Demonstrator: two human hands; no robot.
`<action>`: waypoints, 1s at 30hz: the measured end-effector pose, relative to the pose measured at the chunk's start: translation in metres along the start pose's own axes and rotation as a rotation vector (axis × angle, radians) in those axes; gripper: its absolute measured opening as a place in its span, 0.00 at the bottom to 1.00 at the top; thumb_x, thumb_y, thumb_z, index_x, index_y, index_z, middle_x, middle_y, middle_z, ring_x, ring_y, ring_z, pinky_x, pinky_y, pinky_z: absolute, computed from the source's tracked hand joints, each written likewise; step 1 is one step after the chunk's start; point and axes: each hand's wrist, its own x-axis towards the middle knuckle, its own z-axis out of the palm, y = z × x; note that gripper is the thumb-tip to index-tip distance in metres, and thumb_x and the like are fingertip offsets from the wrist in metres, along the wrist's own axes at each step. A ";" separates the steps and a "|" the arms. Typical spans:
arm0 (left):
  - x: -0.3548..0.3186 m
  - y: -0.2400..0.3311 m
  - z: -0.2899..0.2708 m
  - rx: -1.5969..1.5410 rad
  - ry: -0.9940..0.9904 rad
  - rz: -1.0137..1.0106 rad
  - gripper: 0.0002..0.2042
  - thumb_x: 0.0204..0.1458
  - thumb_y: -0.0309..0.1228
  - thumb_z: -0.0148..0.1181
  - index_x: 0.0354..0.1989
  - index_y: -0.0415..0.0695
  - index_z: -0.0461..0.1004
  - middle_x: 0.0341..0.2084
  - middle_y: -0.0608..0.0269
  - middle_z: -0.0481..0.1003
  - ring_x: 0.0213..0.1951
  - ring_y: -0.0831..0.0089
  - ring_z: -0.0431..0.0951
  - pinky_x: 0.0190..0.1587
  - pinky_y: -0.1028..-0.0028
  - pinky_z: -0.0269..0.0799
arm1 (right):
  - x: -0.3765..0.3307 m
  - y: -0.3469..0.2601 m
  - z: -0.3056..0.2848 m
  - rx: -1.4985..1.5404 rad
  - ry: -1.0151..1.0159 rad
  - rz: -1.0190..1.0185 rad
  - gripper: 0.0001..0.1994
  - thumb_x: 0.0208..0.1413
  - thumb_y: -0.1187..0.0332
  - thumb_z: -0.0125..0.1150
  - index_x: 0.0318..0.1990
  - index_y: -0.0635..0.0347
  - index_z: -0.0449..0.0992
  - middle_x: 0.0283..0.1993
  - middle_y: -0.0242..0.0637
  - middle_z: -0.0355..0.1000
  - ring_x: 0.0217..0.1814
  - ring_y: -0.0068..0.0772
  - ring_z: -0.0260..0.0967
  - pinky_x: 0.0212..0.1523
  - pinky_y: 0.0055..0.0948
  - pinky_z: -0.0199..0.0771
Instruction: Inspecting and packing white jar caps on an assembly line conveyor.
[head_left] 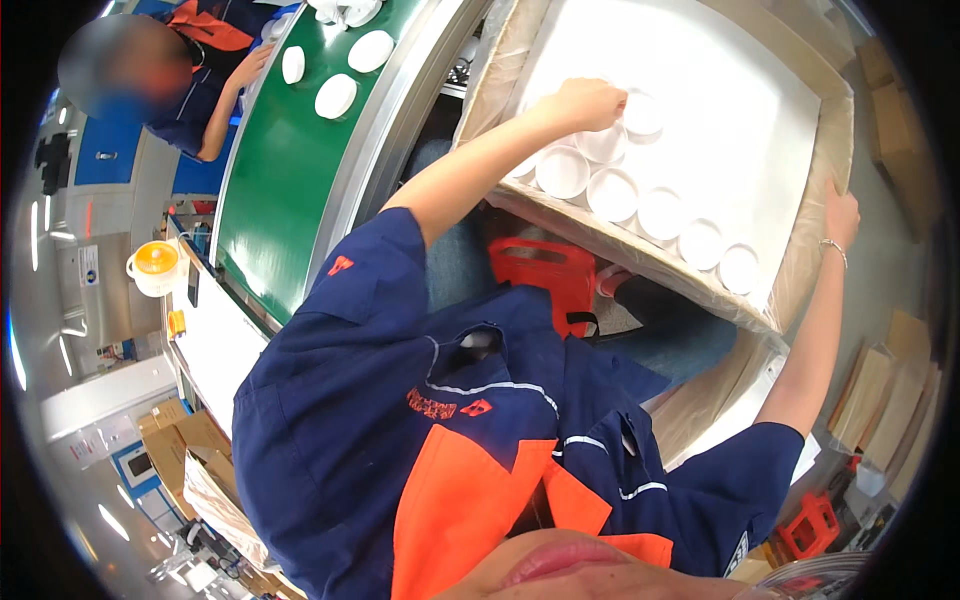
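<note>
A large carton (478,95), lined with clear plastic film and white sheeting, lies tilted in front of me. Inside it, several white round lids (613,194) stand in a row along the near edge, with more beside them. Over these lids is my left hand (588,106), its fingers curled together. What they hold, if anything, is hidden; a white round lid (641,116) lies right beside the fingertips. My right hand (842,214) grips the carton's right rim, fingers partly out of sight behind it.
To the left, a green conveyor belt (272,190) carries several white round pieces (336,96). Across it a co-worker's arm (228,98) reaches to the belt edge. A red stool (545,270) stands below the carton. Flattened cardboard (880,390) leans at the right. A lidded yellow-and-white cup (155,268) is at the far left.
</note>
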 end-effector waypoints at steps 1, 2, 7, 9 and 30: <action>0.005 0.004 0.001 0.002 0.005 -0.014 0.11 0.55 0.34 0.50 0.42 0.47 0.75 0.37 0.48 0.75 0.40 0.51 0.76 0.43 0.59 0.71 | -0.001 -0.003 0.001 0.006 -0.003 -0.014 0.33 0.50 0.42 0.52 0.47 0.68 0.75 0.50 0.58 0.71 0.55 0.58 0.67 0.56 0.46 0.66; 0.013 0.008 0.003 0.003 0.017 -0.034 0.11 0.55 0.35 0.49 0.41 0.46 0.75 0.37 0.49 0.75 0.40 0.52 0.76 0.43 0.59 0.71 | 0.000 -0.007 0.001 -0.008 -0.015 -0.008 0.33 0.50 0.42 0.52 0.47 0.68 0.75 0.50 0.57 0.71 0.55 0.58 0.67 0.56 0.46 0.66; 0.028 0.042 0.025 -0.065 0.119 0.116 0.12 0.56 0.37 0.48 0.39 0.45 0.76 0.37 0.50 0.75 0.40 0.53 0.76 0.44 0.59 0.70 | -0.005 -0.008 -0.001 0.012 -0.010 0.011 0.33 0.49 0.42 0.53 0.47 0.68 0.75 0.50 0.56 0.71 0.55 0.59 0.67 0.56 0.46 0.66; 0.023 0.055 0.035 0.171 0.116 0.280 0.11 0.56 0.36 0.50 0.38 0.47 0.77 0.36 0.52 0.75 0.41 0.54 0.76 0.44 0.58 0.69 | -0.006 -0.003 -0.002 0.002 -0.028 0.007 0.33 0.49 0.42 0.53 0.46 0.68 0.76 0.50 0.55 0.72 0.55 0.58 0.67 0.56 0.46 0.66; 0.052 0.099 0.061 0.123 0.318 -0.017 0.15 0.51 0.29 0.50 0.49 0.44 0.69 0.42 0.46 0.70 0.38 0.52 0.76 0.39 0.54 0.69 | -0.011 -0.021 -0.005 0.002 -0.016 0.029 0.33 0.48 0.42 0.54 0.48 0.67 0.75 0.52 0.55 0.71 0.56 0.57 0.67 0.56 0.45 0.66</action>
